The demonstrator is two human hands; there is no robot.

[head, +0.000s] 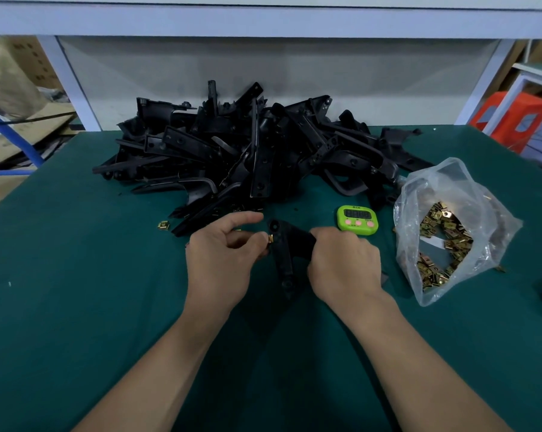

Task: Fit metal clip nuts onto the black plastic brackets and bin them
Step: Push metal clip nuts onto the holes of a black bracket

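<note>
While my right hand (344, 263) curls its grip round the black bracket (283, 254) to steady it over the surface (76, 275), I see from the head view my left hand (223, 257) pinching a clip nut (270, 238) at its upper edge, seemingly to slide it on.

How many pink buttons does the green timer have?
3, in a row on the green timer below its display: left button, middle button, right button. None seems hidden.

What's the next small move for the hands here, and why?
Probably push the clip nut fully onto the bracket: the left hand pinches it right at the bracket's edge while the right hand grips the bracket.
</note>
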